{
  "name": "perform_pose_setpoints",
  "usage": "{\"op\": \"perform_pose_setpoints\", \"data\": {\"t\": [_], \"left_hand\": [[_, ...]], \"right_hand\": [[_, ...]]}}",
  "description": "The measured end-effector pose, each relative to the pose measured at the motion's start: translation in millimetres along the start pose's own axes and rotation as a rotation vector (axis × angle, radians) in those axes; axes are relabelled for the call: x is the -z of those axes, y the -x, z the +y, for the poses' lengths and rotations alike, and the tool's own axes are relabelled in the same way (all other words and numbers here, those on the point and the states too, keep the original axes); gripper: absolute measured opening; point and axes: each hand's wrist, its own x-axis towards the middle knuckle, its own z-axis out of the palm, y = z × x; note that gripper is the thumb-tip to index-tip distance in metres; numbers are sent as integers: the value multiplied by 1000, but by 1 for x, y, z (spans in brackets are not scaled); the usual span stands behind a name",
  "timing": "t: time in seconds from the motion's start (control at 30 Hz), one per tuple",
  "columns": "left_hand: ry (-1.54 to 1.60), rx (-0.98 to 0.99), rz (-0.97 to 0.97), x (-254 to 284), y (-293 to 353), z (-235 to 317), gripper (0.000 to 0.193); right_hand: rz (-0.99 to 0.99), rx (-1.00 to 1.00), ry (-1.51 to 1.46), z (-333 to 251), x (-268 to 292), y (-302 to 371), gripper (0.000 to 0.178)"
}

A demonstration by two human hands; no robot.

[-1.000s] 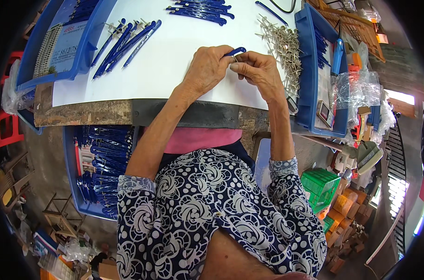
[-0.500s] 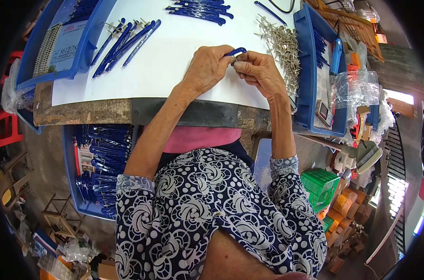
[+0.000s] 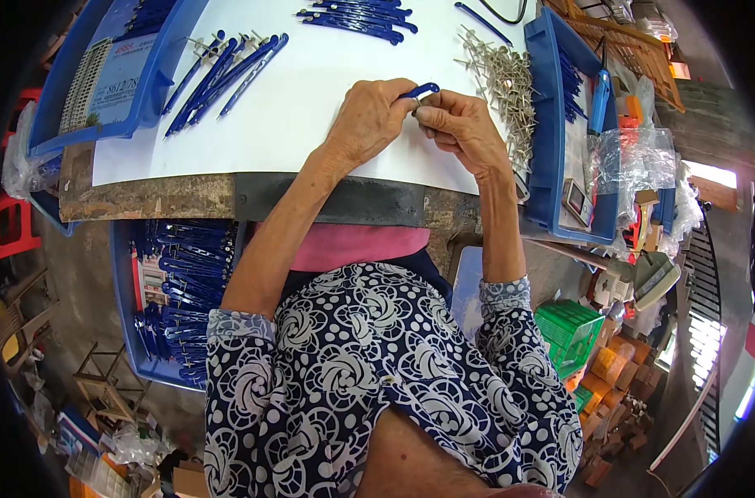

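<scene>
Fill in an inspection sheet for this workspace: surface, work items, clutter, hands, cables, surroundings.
Surface: white sheet over a worn worktable.
Work items: blue piece in hand; loose blue pieces at left; metal pin pile at right.
Clutter: right blue tray, blue-handled tool, clear plastic film.
Hands: left hand pinches the blue piece; right hand at its rounded end, exact grip hidden.
Cables: dark cord at the sheet's far right.
Surroundings: green crate, cardboard boxes.
</scene>
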Motion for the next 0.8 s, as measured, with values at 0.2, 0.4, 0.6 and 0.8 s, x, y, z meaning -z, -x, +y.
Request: {"op": "perform_pose_setpoints", "data": {"t": [0.2, 0.4, 0.6, 0.8], "left_hand": [[19, -11, 13, -1, 0, -3, 20], [-4, 0, 5, 0, 0, -2, 20], [-22, 10, -7, 0, 0, -3, 20], [-20, 3, -15, 0, 0, -2, 21]], "right_hand": [[-55, 23, -212, 4, -1, 0, 17], [-9, 17, -93, 6, 1, -3, 17], [8, 8, -35, 4, -5, -1, 16], [-42, 36, -209, 9, -2, -2, 16]]}}
